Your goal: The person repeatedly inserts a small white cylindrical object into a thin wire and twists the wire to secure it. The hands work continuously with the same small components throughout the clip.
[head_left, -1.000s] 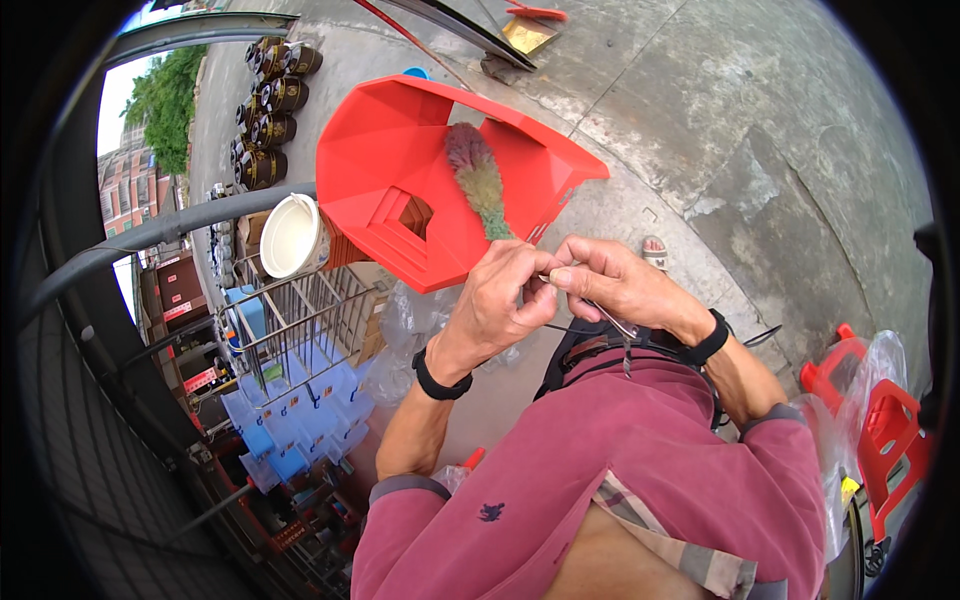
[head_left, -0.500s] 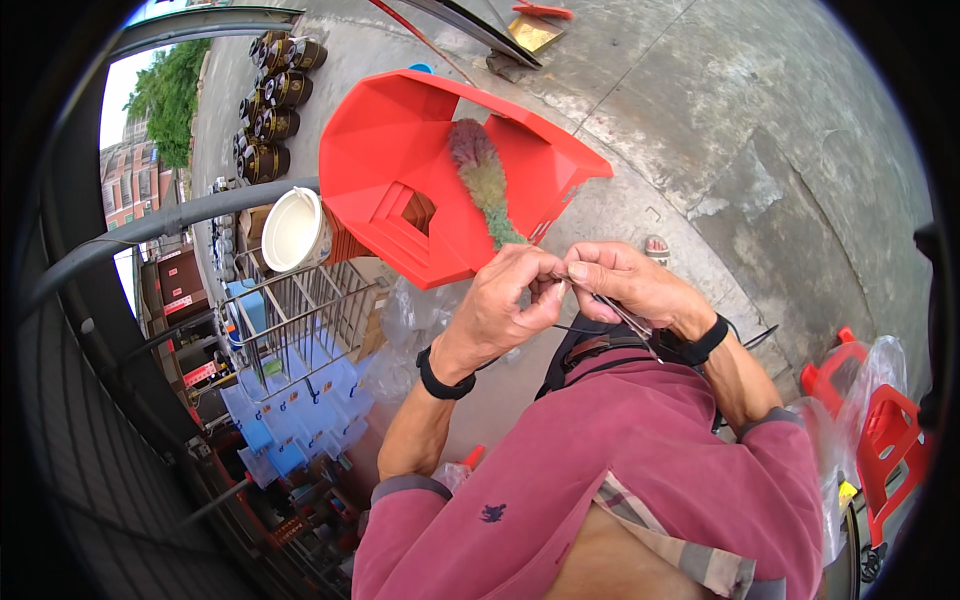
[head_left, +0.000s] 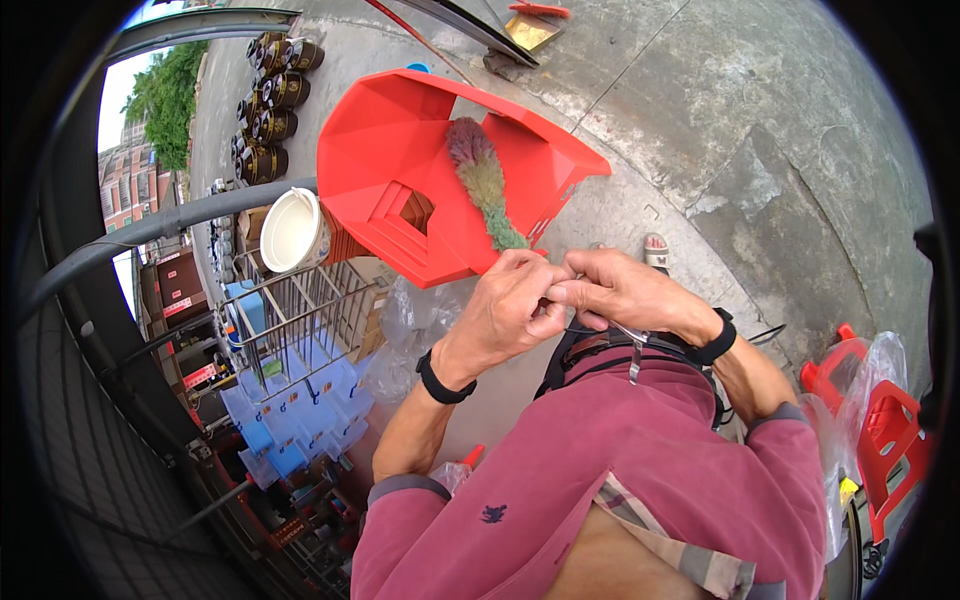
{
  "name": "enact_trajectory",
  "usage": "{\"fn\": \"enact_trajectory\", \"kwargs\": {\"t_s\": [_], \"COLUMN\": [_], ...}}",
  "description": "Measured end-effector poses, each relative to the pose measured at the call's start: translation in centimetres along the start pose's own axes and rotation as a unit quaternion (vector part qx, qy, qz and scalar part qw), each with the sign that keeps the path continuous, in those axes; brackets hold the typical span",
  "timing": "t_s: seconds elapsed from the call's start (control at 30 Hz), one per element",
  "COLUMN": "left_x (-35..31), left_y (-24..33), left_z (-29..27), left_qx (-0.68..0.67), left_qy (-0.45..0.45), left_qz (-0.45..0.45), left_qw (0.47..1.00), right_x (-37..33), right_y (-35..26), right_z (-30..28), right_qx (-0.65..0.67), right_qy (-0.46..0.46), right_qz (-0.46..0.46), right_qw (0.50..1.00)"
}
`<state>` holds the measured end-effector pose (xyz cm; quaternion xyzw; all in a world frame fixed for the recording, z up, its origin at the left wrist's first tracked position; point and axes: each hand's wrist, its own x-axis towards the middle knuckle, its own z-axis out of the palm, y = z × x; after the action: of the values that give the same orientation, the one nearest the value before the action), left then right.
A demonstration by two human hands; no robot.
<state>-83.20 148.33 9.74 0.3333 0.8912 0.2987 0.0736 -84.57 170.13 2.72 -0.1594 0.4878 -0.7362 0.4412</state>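
Both my hands meet in front of my waist, fingertips pinched close together. My left hand [head_left: 508, 308] is closed; what sits between its fingers is hidden. My right hand [head_left: 632, 292] is closed around thin silvery strips [head_left: 636, 358], whose ends hang below its fingers over my shirt. I cannot make out what exactly they are. Just beyond the left hand lies a feather-like duster [head_left: 482, 180], purple at the tip and green toward the hand. It rests against red moulded plastic [head_left: 380, 130], which looks like a stack of stools. The duster's near end is hidden behind the left hand.
A white bucket [head_left: 292, 232] stands left of the red plastic, above a metal rack [head_left: 300, 325]. Blue translucent bins [head_left: 300, 415] and clear plastic wrapping [head_left: 412, 335] are below. Dark barrels [head_left: 270, 125] line the far left; red chairs [head_left: 890, 450] stand at the right.
My fingers have drawn tighter together, and the right hand has turned slightly. The silvery strips now hang more steeply downward. The duster and red plastic stay in place.
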Motion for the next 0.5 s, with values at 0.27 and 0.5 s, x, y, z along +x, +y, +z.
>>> {"fn": "enact_trajectory", "kwargs": {"t_s": [0.27,0.5], "left_x": [-0.8,0.4], "left_y": [0.1,1.2], "left_z": [0.6,0.0], "left_qx": [-0.084,-0.150], "left_qy": [0.064,0.124], "left_qz": [-0.179,-0.190], "left_qw": [0.978,0.962], "right_x": [-0.5,-1.0], "right_y": [0.3,0.3], "right_z": [-1.7,-0.6], "right_qx": [0.180,0.183], "right_qy": [0.091,0.149], "right_qz": [-0.025,-0.074], "right_qw": [0.979,0.969]}}
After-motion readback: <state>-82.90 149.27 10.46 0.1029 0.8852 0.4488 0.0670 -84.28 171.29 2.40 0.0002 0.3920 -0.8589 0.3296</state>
